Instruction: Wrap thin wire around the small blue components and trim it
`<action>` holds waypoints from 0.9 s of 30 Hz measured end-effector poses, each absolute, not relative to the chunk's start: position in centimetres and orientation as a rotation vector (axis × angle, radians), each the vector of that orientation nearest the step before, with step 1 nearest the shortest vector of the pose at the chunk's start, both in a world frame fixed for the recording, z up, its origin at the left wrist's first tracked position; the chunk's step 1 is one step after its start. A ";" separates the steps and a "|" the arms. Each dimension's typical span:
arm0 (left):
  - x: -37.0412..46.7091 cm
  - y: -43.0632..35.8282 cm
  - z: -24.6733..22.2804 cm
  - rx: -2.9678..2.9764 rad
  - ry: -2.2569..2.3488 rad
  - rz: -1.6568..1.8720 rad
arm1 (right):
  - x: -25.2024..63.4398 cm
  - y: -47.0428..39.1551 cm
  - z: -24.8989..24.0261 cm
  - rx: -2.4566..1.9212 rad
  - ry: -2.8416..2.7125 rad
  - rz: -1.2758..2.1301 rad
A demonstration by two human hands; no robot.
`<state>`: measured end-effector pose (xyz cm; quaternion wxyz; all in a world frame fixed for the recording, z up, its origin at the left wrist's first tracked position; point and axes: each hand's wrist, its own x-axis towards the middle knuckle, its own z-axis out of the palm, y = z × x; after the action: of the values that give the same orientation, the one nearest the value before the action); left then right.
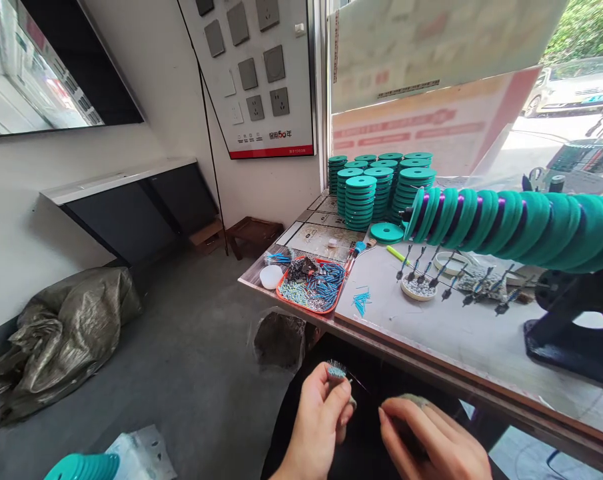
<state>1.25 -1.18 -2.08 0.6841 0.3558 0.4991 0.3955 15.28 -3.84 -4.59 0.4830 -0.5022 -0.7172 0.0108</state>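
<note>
Working at a pale-topped table (pixel 431 333) on the right, with stacked teal spools (pixel 360 200) far, an orange-rimmed tray (pixel 331 311) of small parts nearer. Pinching a bristly pale-blue bundle (pixel 337 371) between thumb and fingers of the left hand (pixel 318 410), tips up, on the near side of the table edge. Just right, with the right hand (pixel 431 433), curling fingers inward (impossible to tell whether around anything). Room leftward over grey floor (pixel 196 347); tighter rightward, beneath a long spool row (pixel 486 220).
</note>
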 end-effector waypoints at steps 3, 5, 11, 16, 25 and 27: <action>1.1 -1.3 -2.4 0.929 1.163 0.937 | 15.1 -3.7 -4.3 -1.215 -1.749 -0.023; 1.1 -1.4 -2.5 1.012 1.166 0.983 | 15.0 -3.7 -4.2 -1.210 -1.748 -0.046; 1.1 -1.3 -2.1 1.163 1.220 1.065 | 15.0 -3.7 -4.1 -1.198 -1.749 -0.057; 1.1 -1.3 -1.9 1.164 1.236 1.088 | 14.9 -3.6 -4.1 -1.193 -1.721 -0.054; 1.3 -1.0 -1.6 0.485 1.145 0.950 | 15.0 -3.7 -3.9 -1.194 -1.705 -0.070; 1.4 -0.9 -1.4 0.407 1.148 0.944 | 14.9 -3.6 -3.9 -1.198 -1.716 -0.068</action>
<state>1.38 -0.86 -1.41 0.7176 0.1841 0.5188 0.4265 14.95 -3.63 -3.89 0.5001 -0.4953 -0.7098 -0.0281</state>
